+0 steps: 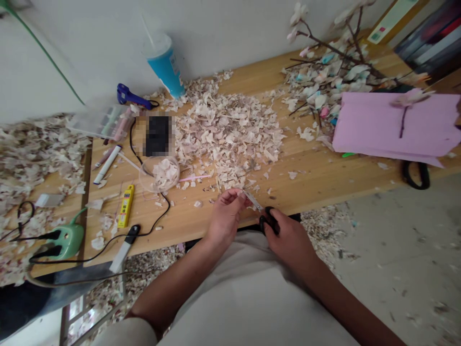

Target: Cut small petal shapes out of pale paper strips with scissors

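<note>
Black-handled scissors [267, 220] sat clenched in the right hand [290, 238] over the table's [324, 168] near edge. The left hand [226, 216] pinched a pale scrap [248, 194] at the blades; fingertips so close risked a nick.

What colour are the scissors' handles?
Black; the scissors show best in the head view.

Bare table edge [201, 226] near hands, petal heap [226, 129] blocking beyond, bowl [160, 173] and cable [158, 216] left

- home craft workspace imo
- wooden table [317, 173] w/ petal scraps [230, 129] all over, floor too
- fake flower branches [334, 57], yellow cutter [126, 205], pink paper [392, 120], misc tools & cords
</note>
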`<state>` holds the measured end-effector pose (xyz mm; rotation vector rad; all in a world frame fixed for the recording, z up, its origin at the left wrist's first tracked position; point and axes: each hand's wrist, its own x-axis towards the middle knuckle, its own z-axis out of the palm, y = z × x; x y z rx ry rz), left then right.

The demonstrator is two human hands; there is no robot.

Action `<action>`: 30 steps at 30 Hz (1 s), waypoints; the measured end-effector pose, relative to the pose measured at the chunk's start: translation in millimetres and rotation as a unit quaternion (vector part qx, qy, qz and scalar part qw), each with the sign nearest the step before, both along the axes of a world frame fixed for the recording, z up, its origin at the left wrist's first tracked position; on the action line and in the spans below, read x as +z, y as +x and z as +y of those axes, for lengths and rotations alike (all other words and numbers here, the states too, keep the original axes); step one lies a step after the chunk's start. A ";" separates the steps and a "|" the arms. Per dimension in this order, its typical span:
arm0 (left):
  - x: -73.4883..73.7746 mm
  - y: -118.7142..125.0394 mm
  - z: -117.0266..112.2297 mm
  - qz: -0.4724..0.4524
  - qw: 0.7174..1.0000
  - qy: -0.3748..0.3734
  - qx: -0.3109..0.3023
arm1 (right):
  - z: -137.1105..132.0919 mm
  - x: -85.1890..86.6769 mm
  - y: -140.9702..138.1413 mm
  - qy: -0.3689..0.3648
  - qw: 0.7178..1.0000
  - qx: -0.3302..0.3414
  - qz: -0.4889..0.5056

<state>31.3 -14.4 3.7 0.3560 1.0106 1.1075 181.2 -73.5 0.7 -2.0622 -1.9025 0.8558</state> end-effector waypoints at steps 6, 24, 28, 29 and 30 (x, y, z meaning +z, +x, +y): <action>-2.1 0.7 -1.3 0.017 1.000 0.016 -0.001 | -0.6 1.5 0.2 -0.002 1.000 0.007 -0.008; -3.2 -18.5 -0.9 0.094 0.994 0.049 -0.031 | -6.1 -2.5 2.3 0.024 1.000 -0.014 0.001; 17.6 -83.2 31.0 0.341 0.927 0.156 0.025 | -6.7 -5.9 12.3 0.053 0.997 -0.060 0.019; 25.7 -105.0 40.8 0.412 0.892 0.181 0.049 | -6.2 -6.3 14.9 0.055 0.996 -0.067 0.023; 34.0 -126.8 50.2 0.483 0.851 0.196 0.063 | -5.4 -6.5 17.2 0.056 0.996 -0.072 0.023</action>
